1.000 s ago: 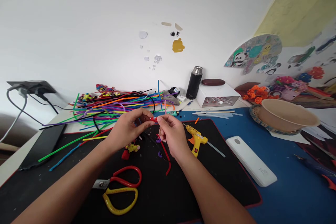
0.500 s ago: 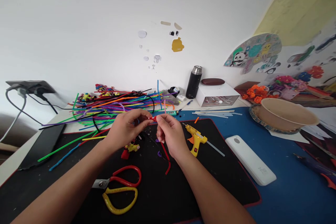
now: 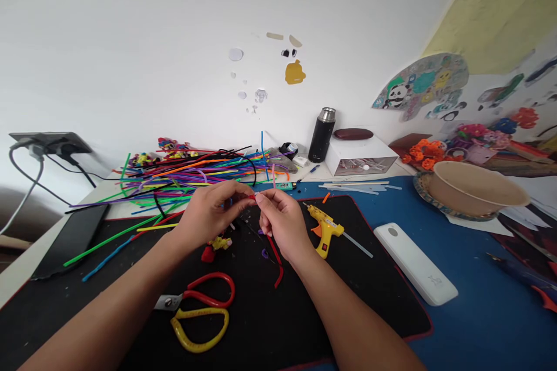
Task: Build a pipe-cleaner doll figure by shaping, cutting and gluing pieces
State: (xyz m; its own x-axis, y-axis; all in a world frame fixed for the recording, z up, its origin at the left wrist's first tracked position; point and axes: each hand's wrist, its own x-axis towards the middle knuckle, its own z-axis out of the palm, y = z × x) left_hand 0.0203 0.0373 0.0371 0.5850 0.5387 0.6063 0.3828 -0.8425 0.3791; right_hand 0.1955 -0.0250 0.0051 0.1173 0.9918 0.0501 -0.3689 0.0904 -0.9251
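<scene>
My left hand (image 3: 215,208) and my right hand (image 3: 285,223) meet above the black mat (image 3: 278,324), pinching a small piece of red pipe cleaner (image 3: 252,197) between thumbs and fingertips. Most of that piece is hidden by the fingers. A longer red pipe cleaner (image 3: 277,264) shows below my right hand; whether it joins the pinched piece I cannot tell. Under my left hand lies a small yellow and red pipe-cleaner figure (image 3: 221,243), partly covered. Scissors (image 3: 204,301) with one red and one yellow handle rest nearer me, their blades partly behind my left forearm.
A yellow glue gun (image 3: 325,231) lies right of my hands, with a white power bank (image 3: 415,264) beyond it. Many coloured pipe cleaners (image 3: 209,171) are heaped at the back left. A black thermos (image 3: 322,136), a white box (image 3: 361,153) and a beige bowl (image 3: 474,191) stand behind.
The fingertips have shifted very slightly around the red piece, and less of it shows. The view has moved a little; otherwise things lie as before.
</scene>
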